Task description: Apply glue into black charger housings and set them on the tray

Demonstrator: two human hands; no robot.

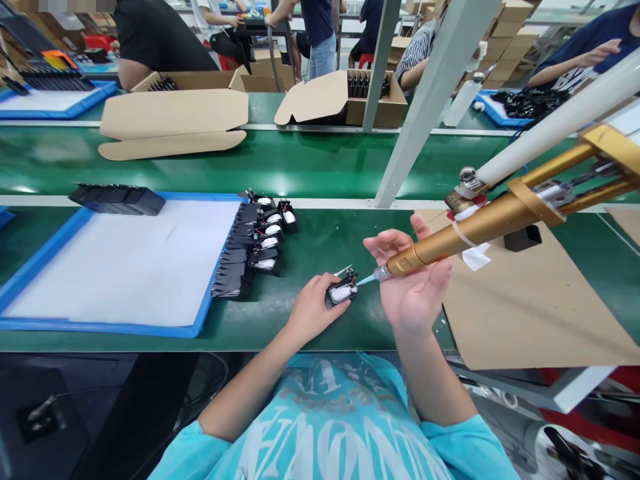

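Observation:
Pinched in my left hand [316,308] is a small black plastic housing [343,291] with a white part inside and thin wires at its top. My right hand [413,293] cradles a gold dispensing gun [440,243] across the palm, its fingers partly spread around the barrel. The gun's pale blue nozzle [367,279] points left, with its tip at the right edge of the housing. Whether anything flows from the tip is too small to tell. Left of my hands stand several similar black housings [267,243] in rows, some showing white parts inside.
A blue-rimmed white tray [135,267] lies left, with black cases [117,200] at its back edge. Cardboard [530,300] covers the right side. A white post [430,100] rises ahead, before a green conveyor [310,160]. Open cartons [377,110] and several people are beyond.

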